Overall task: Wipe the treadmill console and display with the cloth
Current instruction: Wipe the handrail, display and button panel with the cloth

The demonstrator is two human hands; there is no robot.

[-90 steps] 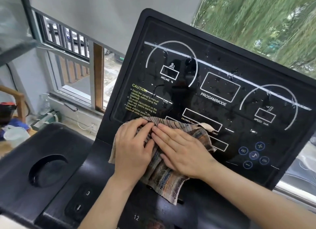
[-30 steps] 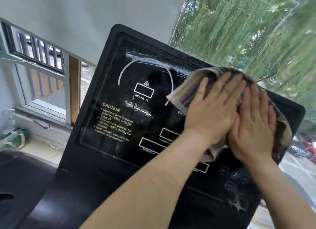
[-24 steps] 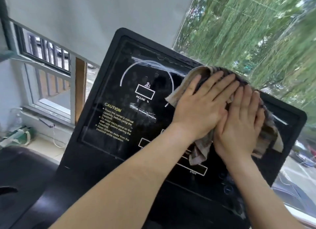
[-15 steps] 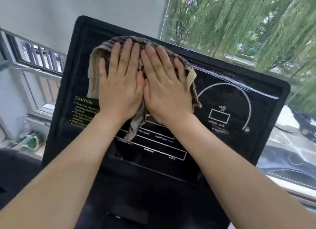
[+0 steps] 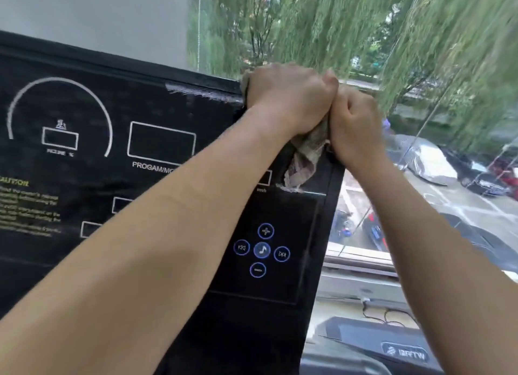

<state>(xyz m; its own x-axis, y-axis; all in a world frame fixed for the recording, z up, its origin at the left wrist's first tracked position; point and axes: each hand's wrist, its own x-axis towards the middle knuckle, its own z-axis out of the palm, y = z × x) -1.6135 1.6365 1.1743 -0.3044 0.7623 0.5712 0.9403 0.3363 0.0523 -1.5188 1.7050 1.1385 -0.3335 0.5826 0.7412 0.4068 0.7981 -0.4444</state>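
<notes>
Swept right across! Half a second back both hands lay flat on the cloth at the console's upper left, fingers spread; now they're bunched up at its top right corner. Left hand [image 5: 288, 100] is hooked over the top edge of the console [image 5: 179, 265], fingers curled down behind it, cloth [image 5: 307, 159] clamped underneath. Right hand [image 5: 354, 125] sits tight beside it at the corner, curled into a fist on the same cloth. The two hands touch, knuckle to knuckle. Most of the cloth is buried under them: a striped tail hangs out between the wrists onto the panel's right side, and a sliver peeks out at the left hand's far edge.

Just left of the hands a pale wet streak [image 5: 201, 93] runs along the top of the panel. Further left, the display [image 5: 161, 143] box stands uncovered above the "PROGAM/MO…" label, and past it the incline arc [image 5: 60, 80]. The left forearm crosses the panel, hiding part of the lower boxes. Five blue-ringed buttons [image 5: 262, 250] sit low on the right, clear of both arms. Yellow caution text [image 5: 28, 203] shows blurred at the far left.

Behind the console: grey wall [image 5: 98, 13], then willows [image 5: 364, 24] and parked cars [image 5: 429, 161] outside.
</notes>
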